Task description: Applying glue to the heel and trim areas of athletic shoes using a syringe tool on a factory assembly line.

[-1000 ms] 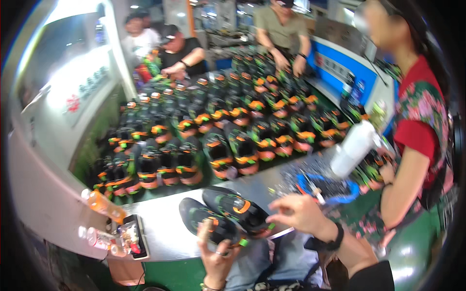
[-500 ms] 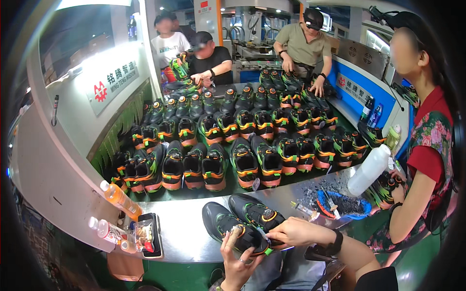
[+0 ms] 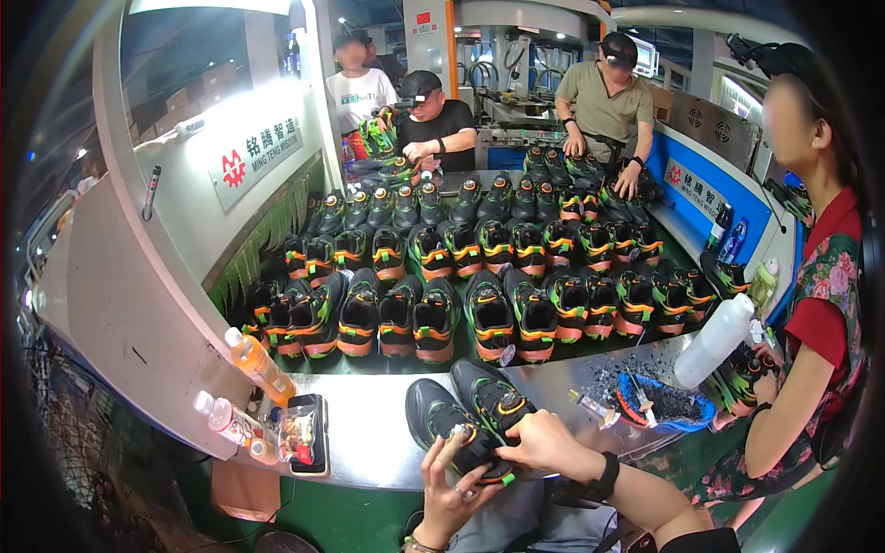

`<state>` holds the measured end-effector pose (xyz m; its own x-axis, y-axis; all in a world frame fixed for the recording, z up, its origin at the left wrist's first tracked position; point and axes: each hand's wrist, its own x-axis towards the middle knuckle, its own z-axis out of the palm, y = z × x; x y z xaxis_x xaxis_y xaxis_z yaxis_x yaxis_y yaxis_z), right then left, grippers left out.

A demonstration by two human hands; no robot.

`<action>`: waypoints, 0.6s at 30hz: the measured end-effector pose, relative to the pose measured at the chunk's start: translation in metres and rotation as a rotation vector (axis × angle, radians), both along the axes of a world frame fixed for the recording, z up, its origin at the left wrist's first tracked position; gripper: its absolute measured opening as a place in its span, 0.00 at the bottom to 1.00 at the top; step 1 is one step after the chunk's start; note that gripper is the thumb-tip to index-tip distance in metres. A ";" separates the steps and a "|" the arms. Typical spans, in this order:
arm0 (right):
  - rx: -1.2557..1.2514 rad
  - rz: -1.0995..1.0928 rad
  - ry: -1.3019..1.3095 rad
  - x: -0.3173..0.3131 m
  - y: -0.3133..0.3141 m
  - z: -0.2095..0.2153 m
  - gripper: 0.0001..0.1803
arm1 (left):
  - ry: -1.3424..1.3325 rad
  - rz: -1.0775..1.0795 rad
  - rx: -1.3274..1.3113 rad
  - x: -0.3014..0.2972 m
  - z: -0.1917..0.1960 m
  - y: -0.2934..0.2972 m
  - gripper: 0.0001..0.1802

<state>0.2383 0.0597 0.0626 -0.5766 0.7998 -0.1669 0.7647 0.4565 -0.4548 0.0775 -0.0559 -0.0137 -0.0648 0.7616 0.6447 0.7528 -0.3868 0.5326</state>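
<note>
Two black sports shoes with green and orange trim stand side by side at the steel bench's front edge: a left shoe and a right shoe. My left hand grips the left shoe near its heel, thumb and fingers around its side; one finger wears a tan wrap. Closed over the shoes' opening area, my right hand has its thumb and index fingertips pressed together near the left shoe's collar. Whatever sits between those fingertips is hidden or too small to name.
Rows of similar shoes fill the green surface beyond the steel bench. Left are an orange drink bottle, a pink-white bottle and a phone. Right are a white bottle, a blue-rimmed tray and a co-worker.
The whole view has shifted, so the scene sits farther right and slightly lower. My right hand's fingertips have moved slightly along the shoe; my left hand keeps its grip.
</note>
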 end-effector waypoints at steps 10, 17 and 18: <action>0.033 -0.031 -0.179 -0.010 0.008 0.001 0.26 | 0.098 0.210 -0.060 -0.017 0.009 -0.047 0.16; 0.215 0.076 -0.221 -0.039 -0.004 0.000 0.11 | -0.055 0.289 -0.160 -0.004 -0.005 -0.059 0.16; 0.247 0.068 -0.200 -0.045 -0.004 -0.002 0.10 | -0.033 0.301 -0.155 -0.004 -0.003 -0.056 0.18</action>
